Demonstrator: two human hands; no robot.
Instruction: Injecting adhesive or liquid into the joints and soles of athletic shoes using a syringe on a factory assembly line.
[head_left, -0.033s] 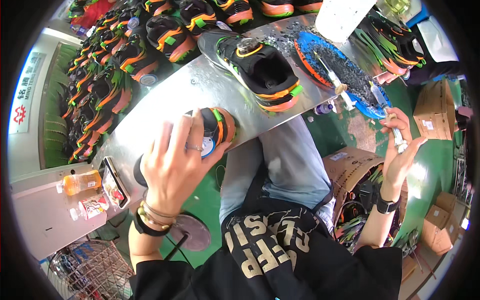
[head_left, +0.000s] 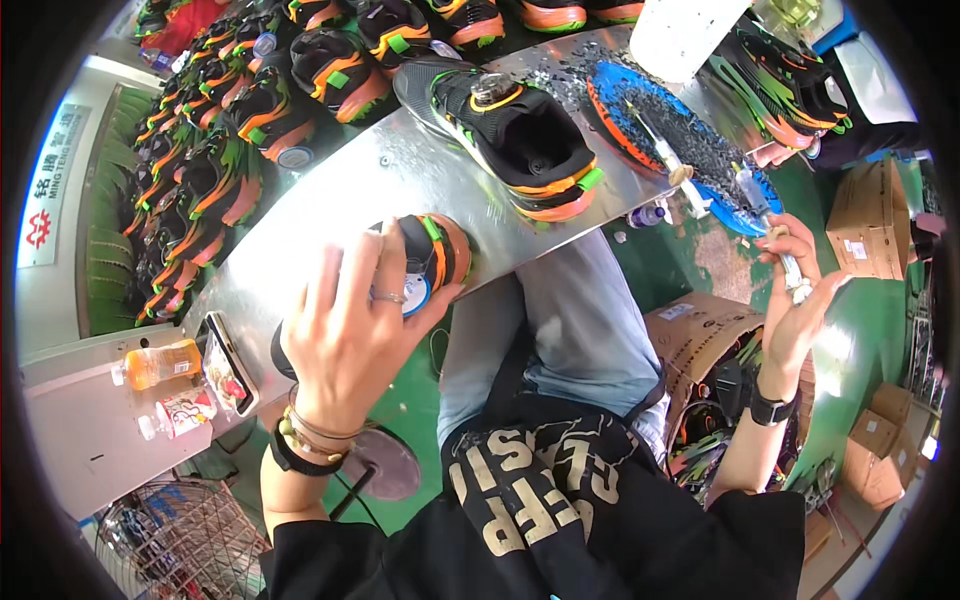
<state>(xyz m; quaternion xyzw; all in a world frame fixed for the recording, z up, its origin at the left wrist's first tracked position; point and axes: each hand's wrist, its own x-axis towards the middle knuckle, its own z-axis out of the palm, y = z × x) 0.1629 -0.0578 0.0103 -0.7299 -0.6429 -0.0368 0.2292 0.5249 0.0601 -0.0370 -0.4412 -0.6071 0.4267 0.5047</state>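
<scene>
My left hand (head_left: 345, 320) lies over a black sports shoe (head_left: 455, 250) with orange and green trim, its thumb on the near side. The hand covers most of that shoe; a round white-and-blue tag (head_left: 415, 290) shows beside the fingers. My right hand (head_left: 797, 265), at the right, is closed round a syringe (head_left: 752, 187) whose tip points up and away over the blue tray. Another black shoe (head_left: 525, 140) stands at the table's middle, its opening toward me. A second syringe (head_left: 668, 155) lies on the round blue tray (head_left: 748, 220) among dark crumbs.
Rows of similar shoes (head_left: 265, 115) line the far left of the metal table (head_left: 330, 190). A white container (head_left: 685, 35) stands beyond the tray. A phone (head_left: 230, 365) and two bottles (head_left: 165, 365) lie at the left. Below my right arm is an open carton (head_left: 690, 340).
The syringe in my right hand has shifted very slightly. My left hand stays on the shoe.
</scene>
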